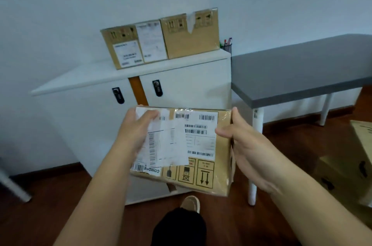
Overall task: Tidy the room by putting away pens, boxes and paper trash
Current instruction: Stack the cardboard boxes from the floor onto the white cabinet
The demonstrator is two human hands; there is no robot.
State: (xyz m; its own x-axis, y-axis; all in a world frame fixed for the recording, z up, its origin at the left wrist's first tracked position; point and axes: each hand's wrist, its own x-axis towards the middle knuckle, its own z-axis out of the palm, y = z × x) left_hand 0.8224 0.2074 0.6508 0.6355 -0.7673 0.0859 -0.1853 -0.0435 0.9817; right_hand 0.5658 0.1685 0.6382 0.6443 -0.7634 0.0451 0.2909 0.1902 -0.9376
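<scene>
The box (203,151) is held in the air in front of the person, low in the middle of the view, with its labelled face turned up. It is brown cardboard, closed, wrapped in clear tape, and it carries several white labels with barcodes and three printed handling symbols near its lower edge. What is inside cannot be seen.

The left hand (136,131) is clamped on the box at its 9 o'clock side, with the thumb lying on top over a white label. The right hand (241,141) grips the 3 o'clock side, thumb on top and fingers wrapped around the edge.

At 12 o'clock from the box stands a white cabinet (181,92) with two doors, each with one black lock. On its surface stand two more closed boxes, side by side and touching: the left box (122,48) and the right box (191,36). A white paper sheet (151,42) stands in front, where they meet.

Just at 3 o'clock of the right box is one dark mesh cup (227,46) with pens in it; they are too small to count.

At 2 o'clock is a grey table (302,72) with white legs, touching the cabinet. At 4 o'clock, on the floor (50,195), some cartons (354,165) are cut by the frame edge. At 6 o'clock one shoe (190,203) shows.
</scene>
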